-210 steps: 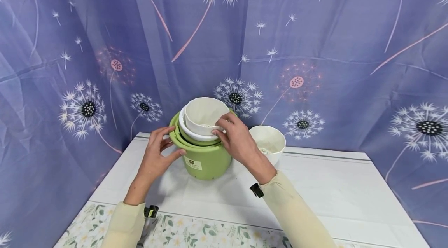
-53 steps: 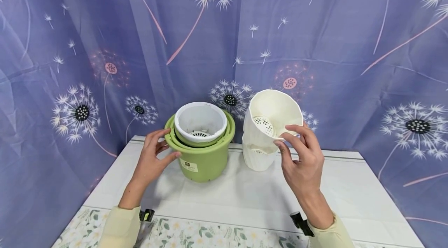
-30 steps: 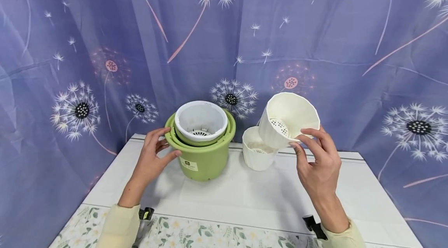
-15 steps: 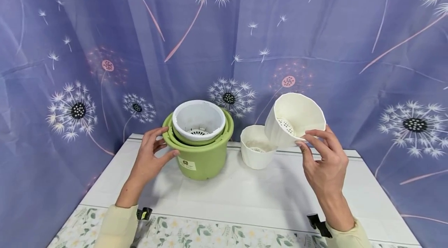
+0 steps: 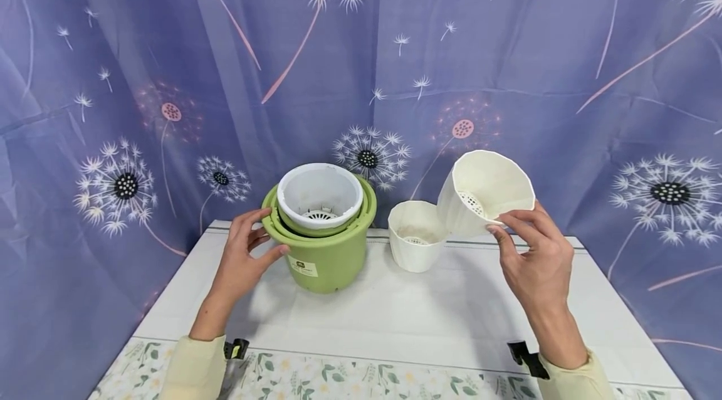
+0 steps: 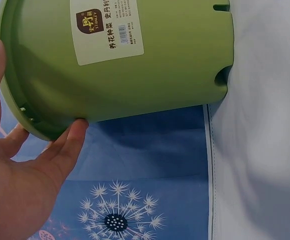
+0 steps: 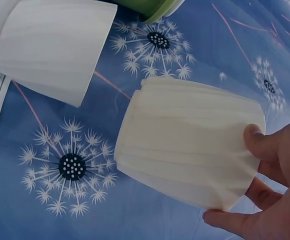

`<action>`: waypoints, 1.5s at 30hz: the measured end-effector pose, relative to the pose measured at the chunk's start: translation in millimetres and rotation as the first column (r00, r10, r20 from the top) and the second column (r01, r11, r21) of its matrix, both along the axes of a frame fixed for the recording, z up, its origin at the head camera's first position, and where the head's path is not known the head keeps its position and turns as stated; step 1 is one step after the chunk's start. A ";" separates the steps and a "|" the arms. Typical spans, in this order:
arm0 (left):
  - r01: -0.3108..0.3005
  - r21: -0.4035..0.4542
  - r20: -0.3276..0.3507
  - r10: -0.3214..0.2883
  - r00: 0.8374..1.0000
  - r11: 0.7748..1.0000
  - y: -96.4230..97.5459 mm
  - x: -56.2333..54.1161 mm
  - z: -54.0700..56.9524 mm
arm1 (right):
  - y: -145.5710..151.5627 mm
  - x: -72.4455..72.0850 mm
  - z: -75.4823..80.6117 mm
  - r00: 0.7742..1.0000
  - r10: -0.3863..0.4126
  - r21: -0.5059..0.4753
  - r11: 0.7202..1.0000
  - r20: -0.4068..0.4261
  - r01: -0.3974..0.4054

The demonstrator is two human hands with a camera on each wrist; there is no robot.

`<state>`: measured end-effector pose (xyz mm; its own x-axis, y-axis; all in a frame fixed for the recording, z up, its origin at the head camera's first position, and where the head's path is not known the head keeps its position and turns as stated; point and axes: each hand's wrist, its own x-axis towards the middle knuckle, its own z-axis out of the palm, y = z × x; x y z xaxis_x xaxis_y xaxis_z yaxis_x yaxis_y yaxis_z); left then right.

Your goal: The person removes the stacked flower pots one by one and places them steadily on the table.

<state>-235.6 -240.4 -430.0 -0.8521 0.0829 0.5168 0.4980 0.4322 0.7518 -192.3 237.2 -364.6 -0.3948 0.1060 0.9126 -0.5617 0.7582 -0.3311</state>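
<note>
My right hand (image 5: 538,262) pinches the rim of a cream-white ribbed flower pot (image 7: 190,145), thumb on the outer wall. The pot is held tilted in the air, its perforated bottom showing through the mouth in the head view. Left of it a smaller-looking white flower pot (image 5: 416,256) stands upright on the table, partly overlapped by the raised one. My left hand (image 5: 239,262) grips the rim of a large green flower pot (image 6: 135,85) with a paper label, thumb and fingers spread along the edge. Nested inside this pot are another green pot and a pale white pot (image 5: 320,184) with a slotted bottom.
The pots stand near the back of a table with a white cloth (image 5: 383,325); a floral-patterned strip (image 5: 316,378) runs along the front. A blue-purple dandelion curtain (image 5: 507,74) hangs right behind and along the left side.
My right hand has lifted the cream-white pot out of the green pot's stack and carried it right, past the standing white pot, lately drifting a little further right. My left hand stays on the green rim.
</note>
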 end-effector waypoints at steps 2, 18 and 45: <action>0.004 0.006 0.005 -0.004 1.000 1.000 1.7 -0.4 -0.2 | 3.9 0.9 0.2 1.000 -0.013 0.013 1.000 0.024 0.012; -0.010 -0.004 0.010 0.010 1.000 1.000 -2.3 1.7 -0.5 | 22.1 -2.5 0.3 0.990 -0.082 0.081 0.994 0.118 0.073; -0.009 -0.012 0.009 0.009 1.000 1.000 -1.3 1.2 0.8 | 49.6 -15.1 -22.8 0.895 -0.239 0.255 0.956 0.377 0.148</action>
